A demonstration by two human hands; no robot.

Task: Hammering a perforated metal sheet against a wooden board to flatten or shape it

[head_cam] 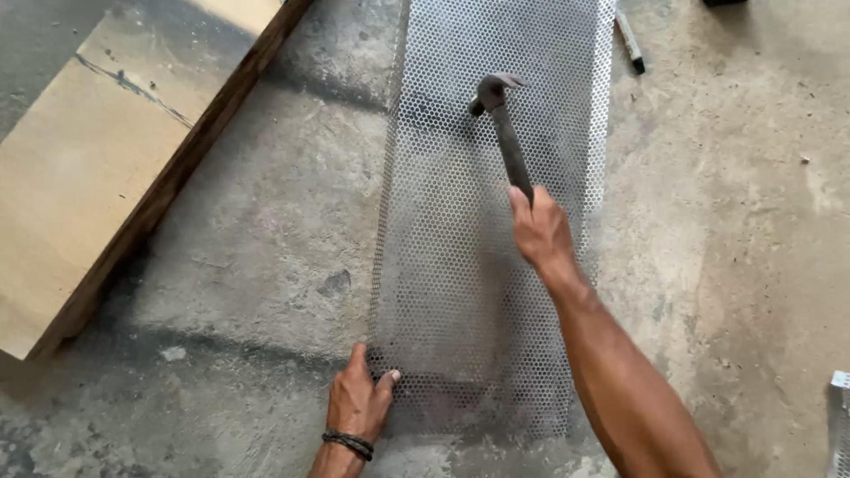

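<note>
Gripping a claw hammer [498, 115] raised over the perforated metal sheet [469, 265] lying on the concrete floor [266, 230], the right hand [540, 230] is risking a glancing blow, while the left hand [357, 403] is pressing flat, fingers spread, on its near corner.

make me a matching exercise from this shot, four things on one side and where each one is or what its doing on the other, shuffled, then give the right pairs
Things
1. hammer
2. left hand
3. wooden board
4. marker pen

Places or states
A. lies on the concrete floor, beyond the sheet's far right edge
B. presses on the near left corner of the perforated metal sheet
C. held by its handle in the right hand, head over the sheet
D. lies on the floor to the left of the sheet

Pairs: 1-C, 2-B, 3-D, 4-A
</note>
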